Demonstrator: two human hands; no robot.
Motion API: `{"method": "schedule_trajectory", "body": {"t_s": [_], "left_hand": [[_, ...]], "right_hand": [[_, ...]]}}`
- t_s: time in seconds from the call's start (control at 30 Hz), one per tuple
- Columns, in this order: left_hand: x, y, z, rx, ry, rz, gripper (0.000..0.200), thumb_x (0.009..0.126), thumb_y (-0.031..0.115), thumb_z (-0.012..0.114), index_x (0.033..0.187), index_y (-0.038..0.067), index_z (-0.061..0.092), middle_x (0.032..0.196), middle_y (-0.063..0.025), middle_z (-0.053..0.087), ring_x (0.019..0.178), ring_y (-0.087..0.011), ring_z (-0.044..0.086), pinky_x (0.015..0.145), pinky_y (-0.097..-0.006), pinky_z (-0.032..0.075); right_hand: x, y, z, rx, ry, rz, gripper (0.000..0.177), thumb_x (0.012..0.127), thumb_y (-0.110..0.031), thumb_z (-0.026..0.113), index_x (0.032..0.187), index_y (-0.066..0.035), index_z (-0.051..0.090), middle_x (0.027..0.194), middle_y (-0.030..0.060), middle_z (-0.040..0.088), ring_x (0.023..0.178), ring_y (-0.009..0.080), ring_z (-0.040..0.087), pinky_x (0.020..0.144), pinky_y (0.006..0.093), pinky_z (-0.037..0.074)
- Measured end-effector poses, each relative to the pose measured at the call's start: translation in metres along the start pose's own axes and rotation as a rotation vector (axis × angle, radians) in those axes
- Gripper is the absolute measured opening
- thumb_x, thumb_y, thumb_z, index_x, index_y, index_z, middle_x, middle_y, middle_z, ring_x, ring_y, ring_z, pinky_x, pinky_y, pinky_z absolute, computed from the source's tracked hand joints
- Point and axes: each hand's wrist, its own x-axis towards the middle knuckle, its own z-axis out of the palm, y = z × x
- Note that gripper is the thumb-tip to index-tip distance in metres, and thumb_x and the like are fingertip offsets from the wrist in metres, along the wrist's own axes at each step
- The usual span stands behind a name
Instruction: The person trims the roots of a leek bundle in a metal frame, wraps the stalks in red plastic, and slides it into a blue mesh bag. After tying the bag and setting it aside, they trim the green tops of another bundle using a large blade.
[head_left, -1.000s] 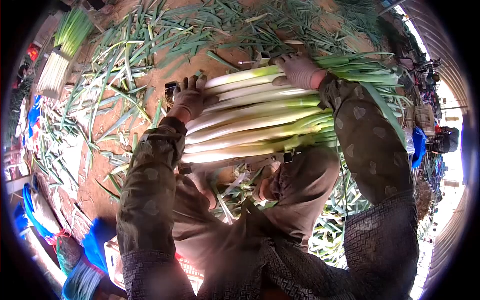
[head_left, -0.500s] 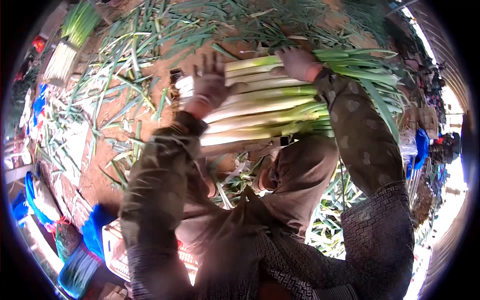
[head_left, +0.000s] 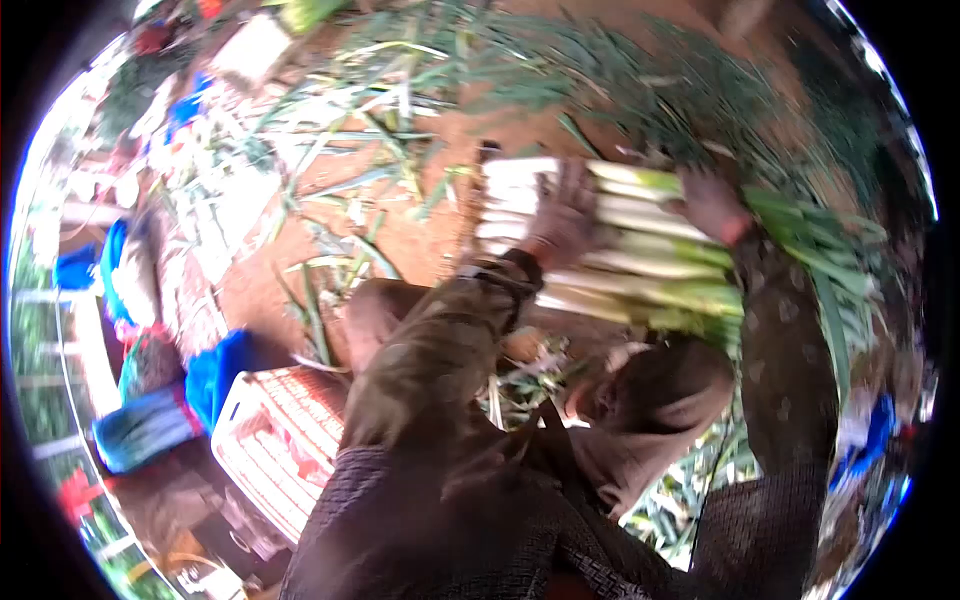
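A row of leeks (head_left: pixel 640 215) lies side by side in front of me, white ends to the left and green leaves (head_left: pixel 835 255) to the right. My left hand (head_left: pixel 568 215) rests flat on the white stems with its fingers spread. Farther right, where white turns to green, my right hand (head_left: pixel 712 205) lies over the far side of the row, thumb apart from the fingers. Both hands seem to wear thin gloves. Motion blurs the picture somewhat, and whatever supports the leeks is mostly hidden.
Loose cut leaves (head_left: pixel 400 120) litter the brown ground beyond and left of the row. An orange-and-white plastic crate (head_left: pixel 290 440) stands at my lower left, beside a blue bag (head_left: pixel 215 375). More scraps (head_left: pixel 675 495) lie by my bent knee (head_left: pixel 670 400).
The view has swung left, so the leeks and both hands appear farther right and lower. The left hand, raised-looking before, now lies on the stems. More of the crate shows.
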Motion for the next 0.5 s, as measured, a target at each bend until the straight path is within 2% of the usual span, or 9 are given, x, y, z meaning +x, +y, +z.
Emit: {"method": "schedule_trajectory", "body": {"t_s": [0.03,0.07,0.1,0.13,0.17,0.23,0.3,0.33,0.5], "left_hand": [[-0.001,-0.004,-0.003,-0.105,0.022,0.041,0.105,0.085,0.074,0.048,0.152,-0.004,0.026,0.160,-0.0277,0.011,0.150,-0.0422,0.000,0.115,-0.0675,0.003],[0.002,-0.002,-0.019,-0.068,-0.133,-0.006,0.106,0.084,0.075,0.047,0.152,-0.003,0.025,0.160,-0.0275,0.011,0.150,-0.0425,0.001,0.115,-0.0677,0.004],[0.005,0.005,-0.033,-0.056,-0.255,-0.021,0.106,0.084,0.075,0.048,0.152,-0.003,0.026,0.161,-0.0269,0.010,0.150,-0.0420,0.000,0.115,-0.0666,0.006],[0.000,0.005,-0.016,-0.092,-0.118,-0.029,0.102,0.085,0.073,0.049,0.151,-0.002,0.028,0.161,-0.0260,0.009,0.151,-0.0417,0.000,0.116,-0.0652,0.006],[0.000,0.012,-0.020,-0.056,-0.138,-0.051,0.099,0.086,0.070,0.050,0.151,-0.002,0.029,0.162,-0.0253,0.009,0.151,-0.0419,0.001,0.117,-0.0640,0.007],[-0.006,0.013,-0.027,-0.091,-0.103,-0.079,0.098,0.086,0.067,0.053,0.151,-0.002,0.029,0.161,-0.0252,0.012,0.150,-0.0421,0.005,0.117,-0.0630,0.007],[-0.007,0.010,-0.035,-0.135,-0.090,-0.078,0.103,0.085,0.068,0.053,0.154,0.000,0.021,0.161,-0.0245,0.012,0.151,-0.0420,0.004,0.118,-0.0613,0.004],[-0.009,0.008,-0.034,-0.125,0.000,-0.048,0.101,0.085,0.067,0.055,0.153,0.000,0.022,0.161,-0.0243,0.013,0.150,-0.0429,0.006,0.117,-0.0616,0.005],[-0.009,0.009,-0.031,-0.141,-0.001,-0.058,0.097,0.084,0.063,0.058,0.154,0.005,0.024,0.161,-0.0219,0.015,0.151,-0.0409,0.006,0.118,-0.0615,0.005]], "right_hand": [[0.002,-0.002,-0.013,0.006,-0.085,-0.037,0.080,0.088,-0.061,0.058,0.133,0.004,0.048,0.124,0.0262,0.058,0.116,0.0396,0.056,0.095,0.0491,0.047],[0.005,0.008,0.008,-0.119,0.110,-0.125,0.080,0.088,-0.062,0.058,0.133,0.004,0.047,0.125,0.0276,0.057,0.116,0.0408,0.055,0.096,0.0504,0.046],[0.005,-0.002,-0.010,-0.100,-0.019,-0.050,0.080,0.088,-0.062,0.058,0.134,0.003,0.047,0.127,0.0281,0.056,0.117,0.0414,0.055,0.096,0.0507,0.045],[-0.001,-0.008,-0.022,-0.085,-0.159,0.033,0.080,0.088,-0.062,0.058,0.135,0.003,0.047,0.129,0.0286,0.054,0.117,0.0420,0.054,0.097,0.0510,0.044],[-0.003,0.000,-0.010,-0.173,-0.019,-0.027,0.079,0.088,-0.062,0.058,0.133,0.002,0.048,0.131,0.0276,0.053,0.118,0.0414,0.053,0.098,0.0499,0.043],[-0.006,-0.014,-0.026,-0.125,-0.093,0.054,0.077,0.087,-0.061,0.061,0.129,0.002,0.050,0.132,0.0259,0.052,0.121,0.0402,0.051,0.101,0.0491,0.041],[-0.004,-0.023,-0.039,-0.040,-0.151,0.113,0.075,0.086,-0.061,0.061,0.128,0.001,0.051,0.131,0.0251,0.052,0.122,0.0398,0.050,0.103,0.0491,0.039],[-0.004,-0.023,-0.036,-0.062,-0.107,0.101,0.076,0.085,-0.061,0.062,0.127,0.002,0.051,0.129,0.0241,0.054,0.120,0.0391,0.051,0.104,0.0478,0.038],[0.000,-0.020,-0.029,-0.160,-0.125,0.075,0.078,0.087,-0.063,0.057,0.126,0.003,0.051,0.127,0.0237,0.055,0.118,0.0377,0.053,0.101,0.0464,0.040]]}}
